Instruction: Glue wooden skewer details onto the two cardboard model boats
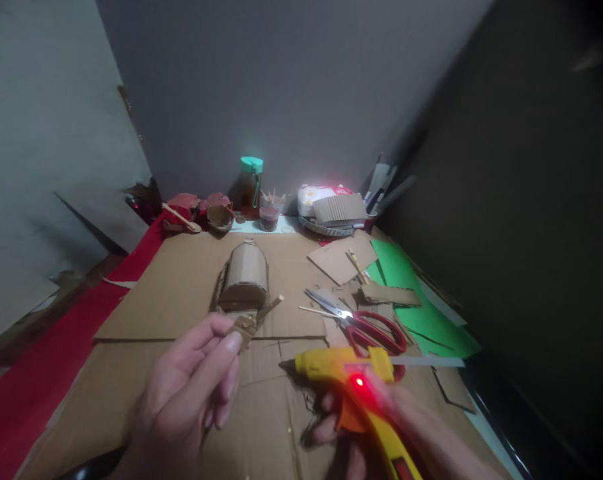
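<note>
Between the thumb and fingers of my left hand (196,380) is a small cardboard piece (245,327). A short wooden stick (271,307) juts out from it to the upper right. My right hand (376,407) is wrapped round a yellow glue gun (326,365), its nozzle pointing left toward the held piece but apart from it. A red light glows on the gun's side, and a glue stick (431,361) sticks out of its back. Just beyond my left hand a rounded cardboard model (247,273) lies on the cardboard sheet (171,287).
Red-handled scissors (376,331) lie beyond the glue gun, among cardboard scraps (391,293) and a green sheet (406,280). Along the back stand a teal-lidded bottle (251,190), a plastic cup (269,217), red bowl-like pieces (220,212) and a loaded tray (326,229). Walls rise behind.
</note>
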The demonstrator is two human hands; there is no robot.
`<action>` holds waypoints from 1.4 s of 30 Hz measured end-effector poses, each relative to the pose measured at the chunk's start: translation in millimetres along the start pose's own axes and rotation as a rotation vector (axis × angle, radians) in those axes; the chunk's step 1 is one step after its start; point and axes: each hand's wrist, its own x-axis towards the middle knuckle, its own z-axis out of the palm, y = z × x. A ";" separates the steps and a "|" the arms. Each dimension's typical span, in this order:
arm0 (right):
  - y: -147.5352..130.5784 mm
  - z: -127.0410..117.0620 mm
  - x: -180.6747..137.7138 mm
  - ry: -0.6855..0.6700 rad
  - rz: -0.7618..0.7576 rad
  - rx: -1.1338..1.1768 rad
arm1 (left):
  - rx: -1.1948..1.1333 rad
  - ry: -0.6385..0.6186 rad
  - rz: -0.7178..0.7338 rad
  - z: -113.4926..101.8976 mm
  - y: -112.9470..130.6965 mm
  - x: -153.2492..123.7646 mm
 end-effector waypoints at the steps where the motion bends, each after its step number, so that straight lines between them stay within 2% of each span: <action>1: 1.2 3.2 2.8 -0.046 -0.008 0.061 | 0.010 -0.003 0.008 0.0 -0.9 -1.7; 3: 3.5 6.8 6.9 -0.116 -0.071 0.048 | 0.026 -0.016 0.023 -1.0 -3.7 -4.5; 5: 4.7 5.0 6.8 -0.123 -0.120 -0.102 | 0.042 -0.032 0.039 -3.3 -7.3 -6.3; 10: 0.0 -4.2 -15.7 0.161 -0.344 -0.738 | 0.112 -0.080 0.070 -7.8 -15.1 -5.8; 12: -5.8 -0.2 -28.4 0.192 -0.402 -0.947 | 0.125 -0.110 0.051 -7.7 -16.4 -5.0; 15: -20.4 9.3 -37.5 0.177 -0.496 -1.113 | 0.129 -0.146 0.032 -6.8 -16.6 -3.9; 17: -34.5 11.8 -30.7 0.266 -0.619 -1.230 | 0.130 -0.152 0.029 -6.3 -16.4 -3.2; 20: -58.0 7.6 -1.7 0.525 -0.737 -1.570 | 0.148 -0.173 0.022 -5.7 -15.8 -2.2; 24: -76.8 -0.5 45.9 0.466 -0.794 -1.719 | 0.189 -0.216 -0.002 -4.3 -14.9 -1.2; 27: -77.6 -2.7 67.6 0.425 -0.825 -1.787 | 0.196 -0.221 -0.004 -3.2 -14.9 -0.6; 30: -76.5 -3.3 75.1 0.409 -0.824 -1.829 | 0.188 -0.227 -0.010 -3.0 -14.9 0.2; 33: -78.4 -3.5 70.7 0.414 -0.810 -1.828 | 0.192 -0.235 -0.009 -3.2 -14.3 0.6; 36: -78.5 0.4 52.9 0.434 -0.806 -1.750 | 0.180 -0.224 -0.014 -2.2 -12.9 -0.2; 38: -75.4 6.9 35.3 0.385 -0.821 -1.626 | 0.172 -0.206 -0.019 -0.9 -11.5 -1.3; 39: -73.1 10.8 26.3 0.318 -0.823 -1.533 | 0.166 -0.197 -0.021 -0.2 -10.5 -2.0; 40: -70.6 14.6 18.1 0.228 -0.864 -1.305 | 0.158 -0.190 -0.021 0.5 -9.3 -2.5; 42: -65.5 20.2 6.1 0.119 -0.812 -0.953 | 0.140 -0.184 -0.025 1.7 -6.7 -3.4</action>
